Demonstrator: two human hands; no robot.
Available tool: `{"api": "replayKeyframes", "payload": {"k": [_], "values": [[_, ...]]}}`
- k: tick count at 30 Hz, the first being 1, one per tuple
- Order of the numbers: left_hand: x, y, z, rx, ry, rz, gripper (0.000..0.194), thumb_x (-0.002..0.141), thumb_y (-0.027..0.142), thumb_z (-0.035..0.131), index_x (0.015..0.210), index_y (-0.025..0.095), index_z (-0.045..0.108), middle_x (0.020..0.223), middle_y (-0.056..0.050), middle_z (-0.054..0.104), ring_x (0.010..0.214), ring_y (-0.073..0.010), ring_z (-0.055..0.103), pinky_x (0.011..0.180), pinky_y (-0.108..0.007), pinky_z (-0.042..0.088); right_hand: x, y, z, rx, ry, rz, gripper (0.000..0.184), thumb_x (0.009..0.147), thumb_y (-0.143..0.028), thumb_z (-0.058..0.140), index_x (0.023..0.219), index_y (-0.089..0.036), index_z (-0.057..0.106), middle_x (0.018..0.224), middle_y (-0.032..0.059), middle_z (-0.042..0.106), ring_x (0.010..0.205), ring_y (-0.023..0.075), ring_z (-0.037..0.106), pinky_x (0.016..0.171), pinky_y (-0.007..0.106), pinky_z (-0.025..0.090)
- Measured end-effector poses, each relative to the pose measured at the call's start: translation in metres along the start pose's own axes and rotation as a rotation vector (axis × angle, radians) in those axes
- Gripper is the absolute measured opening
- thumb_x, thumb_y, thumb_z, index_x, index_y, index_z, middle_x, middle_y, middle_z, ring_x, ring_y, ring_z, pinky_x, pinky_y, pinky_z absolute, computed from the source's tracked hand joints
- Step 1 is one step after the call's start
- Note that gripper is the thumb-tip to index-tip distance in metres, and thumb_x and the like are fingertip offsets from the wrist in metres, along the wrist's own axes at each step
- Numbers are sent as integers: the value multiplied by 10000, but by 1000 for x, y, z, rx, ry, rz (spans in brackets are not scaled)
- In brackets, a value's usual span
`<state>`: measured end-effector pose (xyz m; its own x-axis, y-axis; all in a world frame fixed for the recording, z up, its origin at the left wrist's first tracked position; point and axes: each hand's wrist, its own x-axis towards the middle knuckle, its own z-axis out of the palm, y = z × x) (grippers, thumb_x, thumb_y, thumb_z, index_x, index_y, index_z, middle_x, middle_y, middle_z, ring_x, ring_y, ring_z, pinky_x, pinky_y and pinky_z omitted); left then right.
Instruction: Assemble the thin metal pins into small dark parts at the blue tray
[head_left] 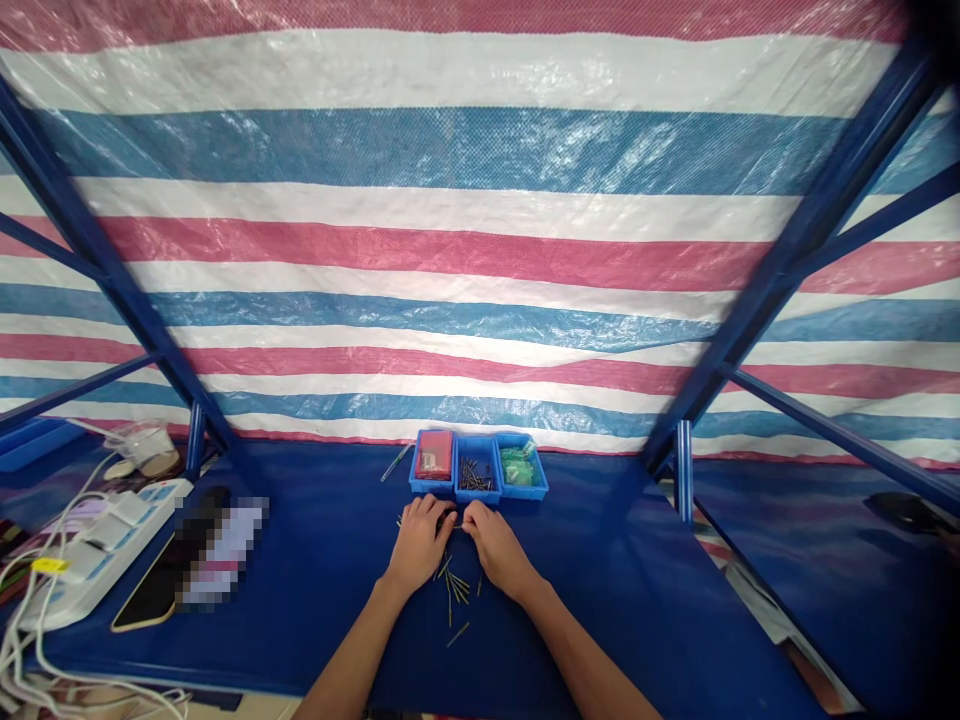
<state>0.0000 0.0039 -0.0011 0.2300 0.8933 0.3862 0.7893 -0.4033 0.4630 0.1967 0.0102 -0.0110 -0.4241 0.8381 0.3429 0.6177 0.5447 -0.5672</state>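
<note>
Just in front of the bins, my left hand [421,542] is closed with its fingers curled down, and what it holds is hidden. My right hand [495,548] faces it in a pinch. A thin metal rod [459,527], perhaps a small drill bit, shows at its fingertips in the gap between both hands. More thin brass-coloured rods [454,584] lie fanned out on the blue table below. One loose rod [457,634] rests nearer to me. The middle blue bin [477,497] contains several dark rods.
The left bin [431,488] holds red packets, the right bin [525,492] green ones. A pen [395,462] lies beside them. At left are a phone [154,590], a white power strip [112,550] and cables [45,640]. Blue frame posts [684,470] flank the table; a striped sheet [480,270] hangs behind.
</note>
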Motion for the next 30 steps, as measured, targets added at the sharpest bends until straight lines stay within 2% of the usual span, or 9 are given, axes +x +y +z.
{"api": "replayKeyframes", "payload": {"k": [3, 6, 9, 13, 24, 28, 30], "values": [[0, -1, 1, -2, 5, 2, 317, 1116, 408, 446, 1196, 269, 720, 1131, -74, 696, 1055, -266, 621, 919, -432, 474, 1, 1, -1, 75, 48, 19, 183, 1106, -184, 396, 992, -247, 523, 995, 22, 654, 893, 209, 624, 800, 315, 466], [0, 0, 1, 3, 4, 2, 300, 1116, 387, 452, 1192, 270, 717, 1127, -68, 695, 1048, -264, 621, 912, -429, 470, 3, -2, -4, 119, 94, 6, 177, 1095, -182, 402, 1055, -254, 559, 1035, 29, 648, 953, 210, 636, 862, 321, 496], [0, 0, 0, 9, 5, -1, 278, 1115, 362, 460, 1191, 276, 714, 1124, -60, 695, 1047, -262, 621, 913, -428, 465, 3, -6, -7, 115, 99, -14, 205, 1099, -179, 391, 1118, -264, 577, 1095, 38, 640, 991, 207, 644, 896, 323, 510], [0, 1, -1, 9, 0, 0, 276, 1113, 364, 466, 1183, 276, 717, 1116, -63, 696, 1028, -257, 622, 899, -424, 468, 3, -11, -9, 68, 106, -10, 244, 1119, -189, 351, 1104, -274, 579, 1100, 37, 624, 953, 189, 662, 871, 304, 528], [0, 0, -1, -4, -6, 2, 256, 1104, 377, 491, 1203, 287, 709, 1108, -60, 685, 1036, -267, 622, 914, -429, 470, 1, -16, -12, 59, 124, -20, 230, 1131, -237, 368, 1102, -281, 592, 1078, 39, 630, 940, 199, 675, 845, 302, 527], [0, 0, -1, -3, 1, 4, 233, 1090, 359, 525, 1216, 287, 707, 1077, -56, 681, 1019, -265, 622, 904, -422, 466, 1, -14, -12, 69, 192, 4, 175, 1104, -243, 425, 1131, -273, 595, 1083, 56, 646, 925, 212, 677, 846, 317, 523], [0, 0, 0, 0, 1, 5, 214, 1075, 342, 555, 1213, 290, 710, 1077, -53, 680, 1015, -263, 622, 904, -418, 466, 1, -13, -11, 72, 185, 8, 158, 1077, -225, 454, 1117, -271, 600, 1067, 52, 655, 891, 210, 674, 823, 313, 523]]}}
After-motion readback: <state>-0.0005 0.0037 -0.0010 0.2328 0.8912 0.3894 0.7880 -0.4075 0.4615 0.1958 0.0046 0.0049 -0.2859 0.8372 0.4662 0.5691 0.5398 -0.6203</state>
